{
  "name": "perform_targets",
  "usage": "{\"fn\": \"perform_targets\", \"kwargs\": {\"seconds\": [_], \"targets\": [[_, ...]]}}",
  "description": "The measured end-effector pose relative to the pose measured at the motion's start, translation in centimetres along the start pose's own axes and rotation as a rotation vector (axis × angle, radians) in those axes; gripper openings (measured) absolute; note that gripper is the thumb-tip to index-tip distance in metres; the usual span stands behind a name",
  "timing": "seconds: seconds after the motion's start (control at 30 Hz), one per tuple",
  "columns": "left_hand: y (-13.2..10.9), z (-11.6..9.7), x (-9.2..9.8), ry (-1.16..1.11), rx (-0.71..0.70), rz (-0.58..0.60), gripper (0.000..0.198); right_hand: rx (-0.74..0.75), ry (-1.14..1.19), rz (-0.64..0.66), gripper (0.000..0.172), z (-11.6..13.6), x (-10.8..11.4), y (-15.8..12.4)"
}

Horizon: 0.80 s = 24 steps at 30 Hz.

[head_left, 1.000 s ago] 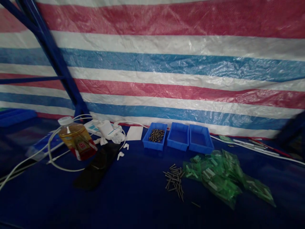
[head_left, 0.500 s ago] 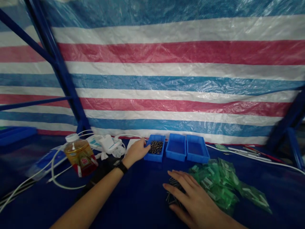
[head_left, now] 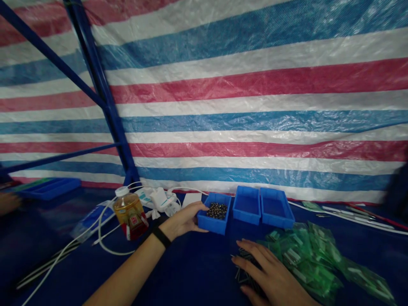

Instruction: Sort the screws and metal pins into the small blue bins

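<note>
The hands are apart. The left hand (head_left: 181, 220) touches the left end of a blue bin (head_left: 213, 224), but I cannot tell if it clamps it. The bin's long axis lies across the far part of the surface (head_left: 188, 276), with small dark parts (head_left: 217, 211) inside. The right hand (head_left: 270, 272) covers metal pins (head_left: 238, 272) beside green bags (head_left: 306, 255); the pins are mostly hidden, so their direction is hard to tell.

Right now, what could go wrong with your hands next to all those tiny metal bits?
The left hand touches the blue plastic bin, so a bump might tip out the small dark metal parts. The right hand is over loose metal pins, which could scatter or poke it, perhaps getting among the green plastic bags.
</note>
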<state>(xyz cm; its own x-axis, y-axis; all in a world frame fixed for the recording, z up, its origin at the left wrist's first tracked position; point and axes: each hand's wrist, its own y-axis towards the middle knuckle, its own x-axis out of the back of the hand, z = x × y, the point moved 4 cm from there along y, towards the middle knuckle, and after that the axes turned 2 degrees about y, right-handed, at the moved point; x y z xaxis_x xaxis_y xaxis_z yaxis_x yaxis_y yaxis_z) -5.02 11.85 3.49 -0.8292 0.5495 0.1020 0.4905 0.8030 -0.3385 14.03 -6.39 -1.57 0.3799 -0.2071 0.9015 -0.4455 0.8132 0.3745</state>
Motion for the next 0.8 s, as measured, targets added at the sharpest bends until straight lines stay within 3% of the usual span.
{"fn": "perform_targets", "kwargs": {"seconds": [0.13, 0.27, 0.4, 0.8], "targets": [[-0.5, 1.6, -0.4, -0.245, -0.006, 0.093, 0.038, -0.111, 0.021, 0.088, 0.060, -0.3, -0.2, 0.2], [-0.5, 2.3, -1.3, -0.340, -0.121, 0.079, 0.042, -0.191, 0.033, 0.182, 0.062, 0.0, 0.1, 0.3], [-0.5, 2.4, -2.2, -0.286, -0.298, -0.001, 0.047, -0.218, 0.055, 0.208, 0.055, 0.5, 1.0, 0.3], [-1.2, 2.3, -3.2, -0.077, -0.581, -0.116, 0.048, -0.178, 0.063, 0.201, 0.047, 0.6, 1.0, 0.2]]}}
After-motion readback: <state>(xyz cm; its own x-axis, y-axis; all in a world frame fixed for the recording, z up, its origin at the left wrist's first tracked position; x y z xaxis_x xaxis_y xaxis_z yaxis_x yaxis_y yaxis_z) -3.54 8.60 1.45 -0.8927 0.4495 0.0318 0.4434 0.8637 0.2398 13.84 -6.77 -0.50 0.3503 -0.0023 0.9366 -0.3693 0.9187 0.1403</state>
